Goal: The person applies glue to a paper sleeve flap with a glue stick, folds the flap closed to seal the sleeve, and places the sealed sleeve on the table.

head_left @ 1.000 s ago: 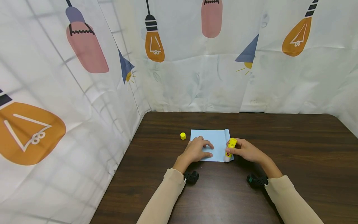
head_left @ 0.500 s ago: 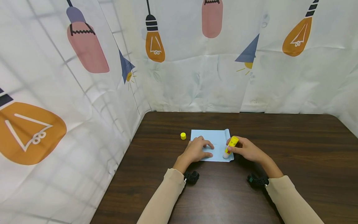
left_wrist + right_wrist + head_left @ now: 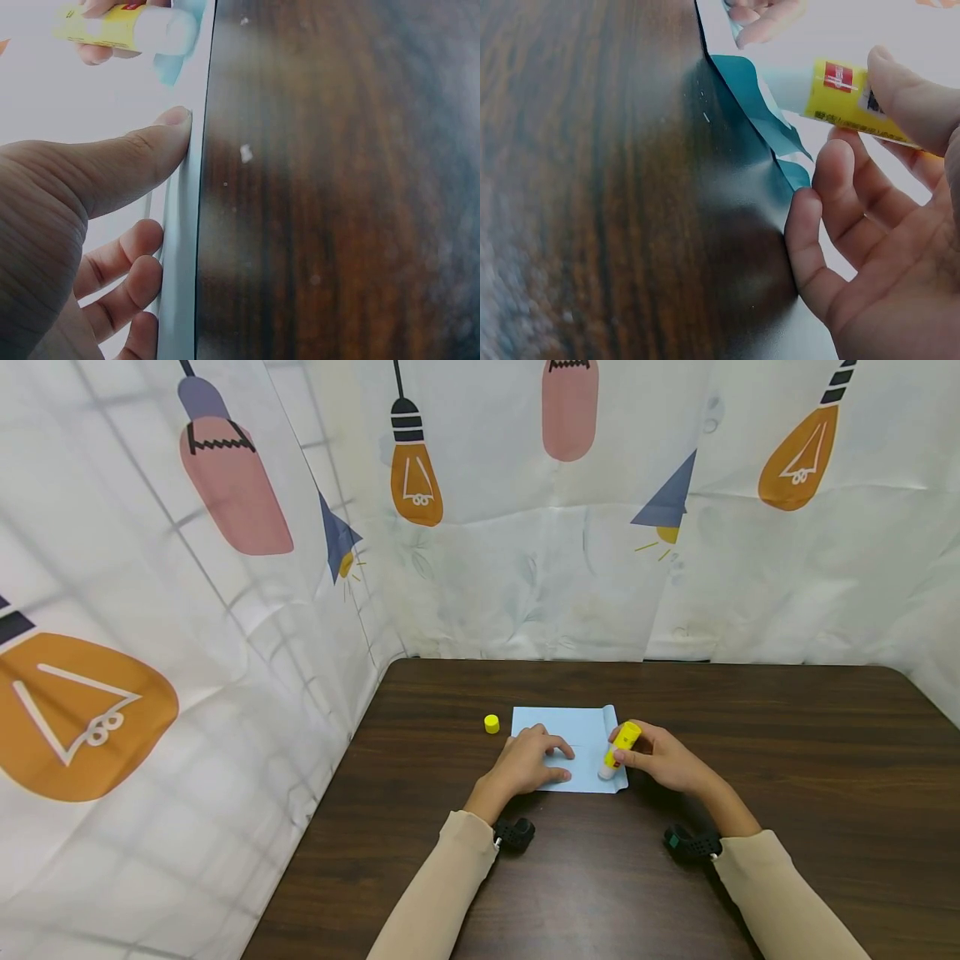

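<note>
A light blue sheet of paper (image 3: 558, 720) lies on the table, its right edge curled up. My left hand (image 3: 522, 766) rests on the sheet with fingers spread. In the left wrist view its thumb (image 3: 139, 159) lies near the paper's edge. My right hand (image 3: 663, 762) grips a yellow glue stick (image 3: 627, 737) between thumb and fingers. The stick leans, its white end down at the right part of the sheet. In the right wrist view the label of the glue stick (image 3: 847, 94) shows, and the little finger is by the curled paper edge (image 3: 754, 105).
A yellow cap (image 3: 491, 724) stands on the dark wooden table (image 3: 600, 893), left of the sheet. Small white specks (image 3: 246, 153) dot the wood. Behind and to the left hangs a white curtain (image 3: 480, 585) with printed lamps.
The glue stick has tilted over more, and its white end has slid a little up the sheet, away from the near edge. My left hand has stayed in place.
</note>
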`<state>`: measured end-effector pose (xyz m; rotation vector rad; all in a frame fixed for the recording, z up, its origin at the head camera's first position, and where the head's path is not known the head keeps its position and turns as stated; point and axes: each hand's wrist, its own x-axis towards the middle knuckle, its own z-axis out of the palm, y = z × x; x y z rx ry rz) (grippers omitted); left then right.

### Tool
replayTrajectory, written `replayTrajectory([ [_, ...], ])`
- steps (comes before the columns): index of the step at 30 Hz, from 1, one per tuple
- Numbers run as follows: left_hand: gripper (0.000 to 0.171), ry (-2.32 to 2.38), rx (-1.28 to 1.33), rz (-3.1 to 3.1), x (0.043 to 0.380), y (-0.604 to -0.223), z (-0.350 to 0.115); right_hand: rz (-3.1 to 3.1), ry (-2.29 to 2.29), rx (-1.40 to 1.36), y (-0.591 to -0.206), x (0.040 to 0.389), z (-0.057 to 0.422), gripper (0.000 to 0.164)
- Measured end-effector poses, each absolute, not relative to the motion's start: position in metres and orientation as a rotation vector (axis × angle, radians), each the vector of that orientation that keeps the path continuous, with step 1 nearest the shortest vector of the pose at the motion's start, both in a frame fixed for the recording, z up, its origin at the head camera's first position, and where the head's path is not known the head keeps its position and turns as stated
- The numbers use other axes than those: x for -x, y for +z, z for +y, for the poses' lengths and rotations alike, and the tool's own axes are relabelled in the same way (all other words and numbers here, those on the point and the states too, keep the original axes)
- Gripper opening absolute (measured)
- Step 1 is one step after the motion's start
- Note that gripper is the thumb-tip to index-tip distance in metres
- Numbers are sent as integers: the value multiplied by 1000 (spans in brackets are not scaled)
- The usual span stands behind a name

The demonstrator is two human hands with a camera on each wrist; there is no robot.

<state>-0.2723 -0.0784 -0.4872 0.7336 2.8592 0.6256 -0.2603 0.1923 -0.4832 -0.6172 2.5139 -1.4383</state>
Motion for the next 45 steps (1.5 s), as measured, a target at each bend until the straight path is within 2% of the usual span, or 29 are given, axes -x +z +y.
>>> replayTrajectory([
  [45, 29, 603, -742, 2867, 272, -484, -78, 2583, -1495, 688, -487, 263, 191, 27],
])
